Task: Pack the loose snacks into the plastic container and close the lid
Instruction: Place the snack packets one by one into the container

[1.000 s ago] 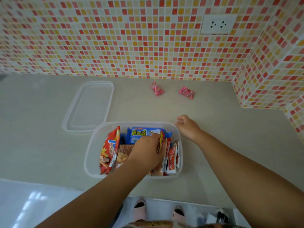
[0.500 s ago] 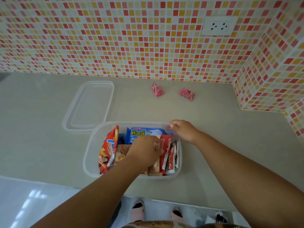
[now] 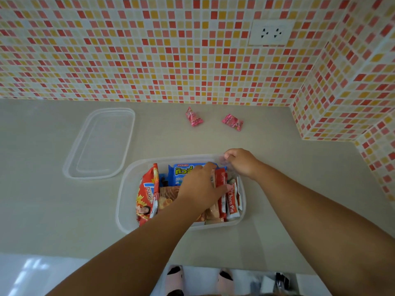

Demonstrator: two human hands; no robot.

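The left hand [image 3: 199, 189] reaches down into the plastic container [image 3: 128, 184], its fingers curled onto a red snack bar [image 3: 220, 178] that stands upright among the packed snacks; half a second ago the hand sat slightly nearer, over the brown packet [image 3: 168, 196]. The right hand [image 3: 241, 162] pinches the container's far right rim with curled fingertips; a second ago it rested on the counter [image 3: 42, 199] just beyond that corner, apart from the plastic. The container sits near the counter's front edge, in much the same place as before. Inside, a red chip bag [image 3: 147, 195] stands against the left wall, a blue packet [image 3: 183, 170] lies along the far side, and a Choco Pie pack [image 3: 233, 199] stands at the right. The clear lid [image 3: 100, 144] lies flat to the far left, apart from the container, unmoved. Two pink candies [image 3: 193, 117] and [image 3: 232, 122] lie loose near the tiled wall [image 3: 149, 50], well beyond both hands, where they lay earlier.
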